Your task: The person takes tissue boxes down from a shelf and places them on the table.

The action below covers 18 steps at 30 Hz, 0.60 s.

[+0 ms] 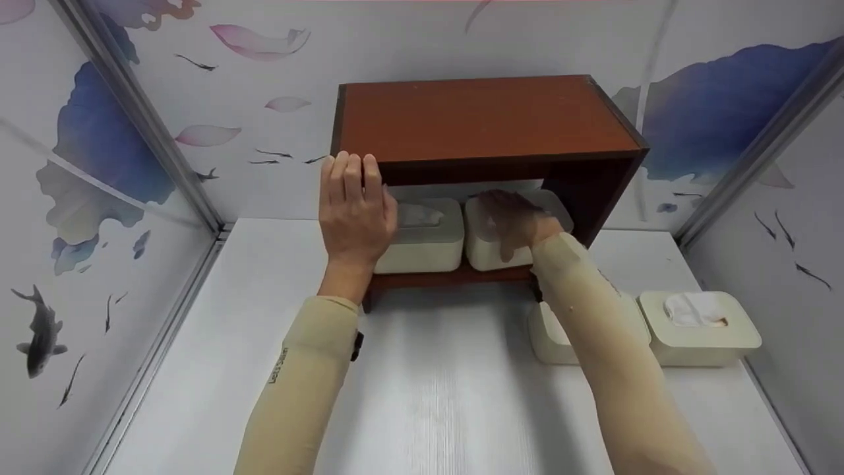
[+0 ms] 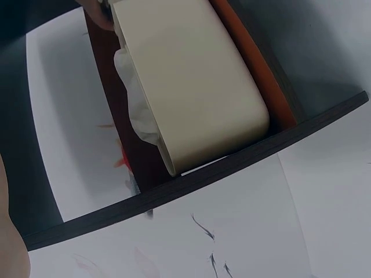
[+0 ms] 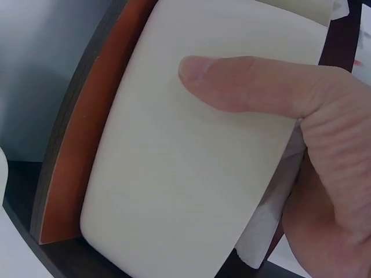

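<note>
A brown wooden shelf unit [image 1: 481, 119] stands on the white table, with two cream tissue boxes side by side on its lower board. My left hand [image 1: 356, 218] rests against the front left top corner of the unit, its fingers pointing up over the edge. My right hand [image 1: 517, 224] reaches inside and holds the right tissue box [image 3: 174, 150]. Its thumb lies on the box's front face; the other fingers go over the top and are partly hidden. Beside it, the left tissue box [image 1: 419, 257] has white tissue [image 2: 136, 104] sticking out.
Two more cream boxes stand on the white table [image 1: 422, 396] at right: a tissue box [image 1: 702, 353] with tissue showing and a second box [image 1: 550, 340], partly hidden by my right forearm. Printed wall panels [image 1: 264, 86] in metal frames enclose the table at the back and sides.
</note>
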Each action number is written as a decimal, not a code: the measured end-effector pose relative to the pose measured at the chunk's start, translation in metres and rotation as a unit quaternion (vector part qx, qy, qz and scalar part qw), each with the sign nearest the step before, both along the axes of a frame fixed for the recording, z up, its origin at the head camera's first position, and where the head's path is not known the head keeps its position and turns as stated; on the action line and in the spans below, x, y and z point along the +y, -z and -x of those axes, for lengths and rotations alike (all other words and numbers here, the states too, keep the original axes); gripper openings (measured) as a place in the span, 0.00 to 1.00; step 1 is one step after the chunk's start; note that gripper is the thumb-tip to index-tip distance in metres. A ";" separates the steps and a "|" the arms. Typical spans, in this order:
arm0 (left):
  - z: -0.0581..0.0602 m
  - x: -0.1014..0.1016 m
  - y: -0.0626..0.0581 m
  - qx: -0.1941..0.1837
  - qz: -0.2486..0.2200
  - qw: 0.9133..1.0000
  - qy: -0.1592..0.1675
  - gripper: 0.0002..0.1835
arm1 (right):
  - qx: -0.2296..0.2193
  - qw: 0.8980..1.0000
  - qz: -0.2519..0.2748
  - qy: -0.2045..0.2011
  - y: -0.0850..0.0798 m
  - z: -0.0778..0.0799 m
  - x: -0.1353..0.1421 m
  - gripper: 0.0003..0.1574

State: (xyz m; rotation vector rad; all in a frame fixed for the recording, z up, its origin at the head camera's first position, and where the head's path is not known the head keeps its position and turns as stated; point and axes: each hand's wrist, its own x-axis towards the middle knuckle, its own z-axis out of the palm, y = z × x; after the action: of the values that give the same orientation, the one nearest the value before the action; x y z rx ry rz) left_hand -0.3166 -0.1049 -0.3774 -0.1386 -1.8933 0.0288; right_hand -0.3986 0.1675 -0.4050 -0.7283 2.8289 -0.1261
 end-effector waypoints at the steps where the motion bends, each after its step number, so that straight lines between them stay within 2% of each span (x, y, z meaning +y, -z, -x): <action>1: 0.000 0.000 0.000 -0.002 0.000 1.000 0.000 0.19 | 0.002 1.000 0.006 -0.003 0.000 0.000 0.001 0.73; 6: 0.000 0.001 0.000 -0.003 -0.001 1.000 0.003 0.19 | 0.011 1.000 0.003 -0.013 0.002 0.001 0.003 0.73; 13: 0.000 0.001 0.000 0.000 0.000 1.000 0.004 0.19 | 0.022 0.998 -0.058 -0.001 0.006 0.002 0.003 0.75; 18: 0.000 0.001 0.000 0.001 0.000 1.000 0.002 0.20 | 0.063 0.991 -0.111 -0.039 0.007 0.000 0.004 0.74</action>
State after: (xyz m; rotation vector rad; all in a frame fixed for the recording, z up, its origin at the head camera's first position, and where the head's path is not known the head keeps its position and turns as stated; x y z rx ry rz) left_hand -0.3165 -0.1035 -0.3772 -0.1432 -1.8913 0.0261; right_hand -0.3981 0.1715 -0.4122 -0.8199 2.8629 0.2524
